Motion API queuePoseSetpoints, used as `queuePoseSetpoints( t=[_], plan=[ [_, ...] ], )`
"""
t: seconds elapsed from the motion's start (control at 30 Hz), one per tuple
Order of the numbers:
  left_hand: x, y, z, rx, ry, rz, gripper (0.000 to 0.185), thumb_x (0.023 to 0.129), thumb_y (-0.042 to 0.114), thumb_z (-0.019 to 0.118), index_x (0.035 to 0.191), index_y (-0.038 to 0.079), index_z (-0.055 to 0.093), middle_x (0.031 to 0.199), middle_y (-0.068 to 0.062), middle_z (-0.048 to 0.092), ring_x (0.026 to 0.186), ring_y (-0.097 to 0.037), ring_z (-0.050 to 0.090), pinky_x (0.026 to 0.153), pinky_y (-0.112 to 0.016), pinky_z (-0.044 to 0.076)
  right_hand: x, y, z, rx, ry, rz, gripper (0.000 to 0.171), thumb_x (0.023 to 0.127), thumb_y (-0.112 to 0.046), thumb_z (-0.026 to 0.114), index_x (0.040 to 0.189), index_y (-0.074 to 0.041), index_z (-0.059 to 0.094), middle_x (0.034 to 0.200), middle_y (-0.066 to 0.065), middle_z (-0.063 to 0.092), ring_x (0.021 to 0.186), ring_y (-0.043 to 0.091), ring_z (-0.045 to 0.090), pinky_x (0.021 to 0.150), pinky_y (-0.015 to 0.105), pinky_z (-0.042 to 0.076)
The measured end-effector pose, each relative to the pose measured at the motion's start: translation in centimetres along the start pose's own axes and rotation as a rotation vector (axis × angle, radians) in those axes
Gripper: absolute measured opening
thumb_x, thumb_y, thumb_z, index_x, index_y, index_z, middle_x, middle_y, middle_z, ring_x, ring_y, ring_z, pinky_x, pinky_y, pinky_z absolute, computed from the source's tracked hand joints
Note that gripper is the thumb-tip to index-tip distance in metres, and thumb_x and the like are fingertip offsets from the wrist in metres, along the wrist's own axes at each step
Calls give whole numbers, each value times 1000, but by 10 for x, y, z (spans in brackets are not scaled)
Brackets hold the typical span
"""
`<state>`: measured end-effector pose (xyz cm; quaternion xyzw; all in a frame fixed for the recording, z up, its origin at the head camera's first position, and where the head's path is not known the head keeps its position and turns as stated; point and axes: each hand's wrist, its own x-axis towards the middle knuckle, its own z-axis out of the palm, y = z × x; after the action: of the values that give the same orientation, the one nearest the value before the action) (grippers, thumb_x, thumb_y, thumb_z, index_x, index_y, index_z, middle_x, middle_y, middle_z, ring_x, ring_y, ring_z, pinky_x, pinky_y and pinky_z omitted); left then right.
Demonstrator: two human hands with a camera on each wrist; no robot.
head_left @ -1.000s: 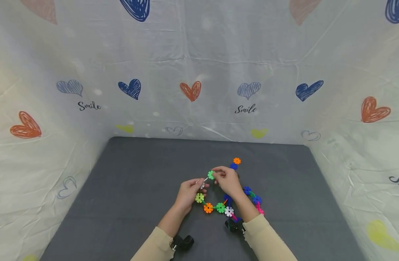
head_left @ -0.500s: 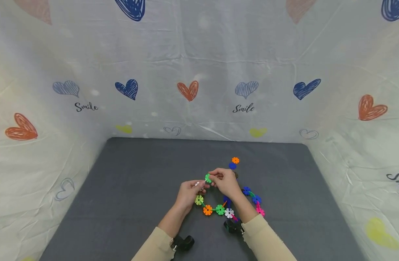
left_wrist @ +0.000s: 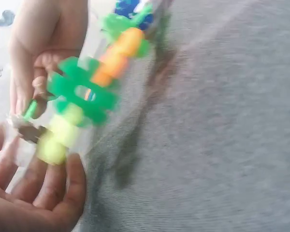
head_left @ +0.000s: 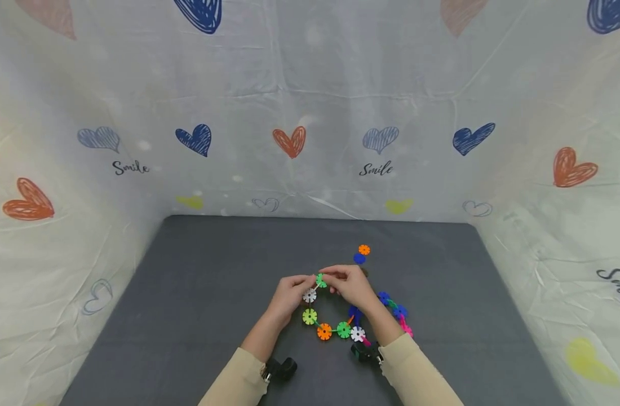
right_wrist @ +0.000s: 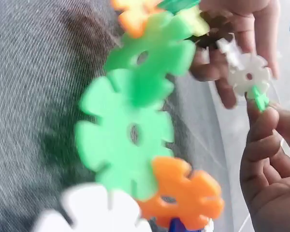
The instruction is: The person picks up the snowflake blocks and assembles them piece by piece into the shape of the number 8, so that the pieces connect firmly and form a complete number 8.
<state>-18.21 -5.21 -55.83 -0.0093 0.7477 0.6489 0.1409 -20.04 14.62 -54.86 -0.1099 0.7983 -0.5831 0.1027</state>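
1. Snowflake-disc chain, held above the grey counter between both hands.
2. Right hand: grip pinching the green disc at the chain's upper end.
3. Left hand: grip pinching the white disc just beside it.
4. Lower loop: yellow-green, orange, green and white discs; blue and pink ones lie by the right wrist.
5. Loose orange disc and blue disc, touching, lie on the counter farther back.

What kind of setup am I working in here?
Probably a small staged recording booth, not a home: a grey mat walled in by heart-print sheets, with only a chain of plastic snowflake discs on it.
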Motion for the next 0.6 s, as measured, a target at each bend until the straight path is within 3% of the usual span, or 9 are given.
queuePoseSetpoints(
  t=[0.1, 0.27, 0.37, 0.47, 0.6],
  plan=[
    [4, 2, -2, 59, 24, 0, 35, 95, 38, 71, 112, 8, 77, 110, -8, 72, 93, -18, 62, 79, -34, 53, 2, 0, -6, -57, 2, -11, 35, 101, -28, 65, 126, -4, 70, 82, 16, 73, 73, 42, 66, 55, 28, 49],
    [6, 3, 0, 49, 66, -31, 29, 96, 29, 70, 114, 7, 75, 114, -10, 70, 102, -23, 64, 86, -39, 54, 4, 1, -27, -304, 223, 49, 26, 96, -26, 71, 113, -7, 76, 90, 5, 77, 76, 24, 70, 64, 36, 55],
    [4, 2, 0, 53, 106, -54, 28, 97, 24, 66, 116, 5, 74, 120, -12, 69, 113, -28, 63, 94, -45, 52, 6, 3, -41, -479, 302, 149, 24, 92, -26, 76, 107, -8, 76, 95, 6, 76, 85, 23, 70, 76, 42, 57],
    [3, 2, 0, 63, 129, -70, 26, 98, 22, 64, 113, 5, 75, 121, -13, 69, 117, -31, 61, 98, -49, 51, 7, 6, -50, -581, 284, 251, 30, 90, -31, 78, 109, -8, 74, 99, 7, 75, 91, 28, 68, 82, 47, 55],
    [3, 2, 0, 61, 124, -60, 25, 99, 24, 64, 110, 5, 76, 119, -12, 69, 113, -28, 62, 96, -47, 51, 9, 11, -55, -625, 236, 344, 36, 87, -35, 80, 109, -7, 71, 99, 8, 71, 88, 27, 65, 80, 46, 54]
  ],
)
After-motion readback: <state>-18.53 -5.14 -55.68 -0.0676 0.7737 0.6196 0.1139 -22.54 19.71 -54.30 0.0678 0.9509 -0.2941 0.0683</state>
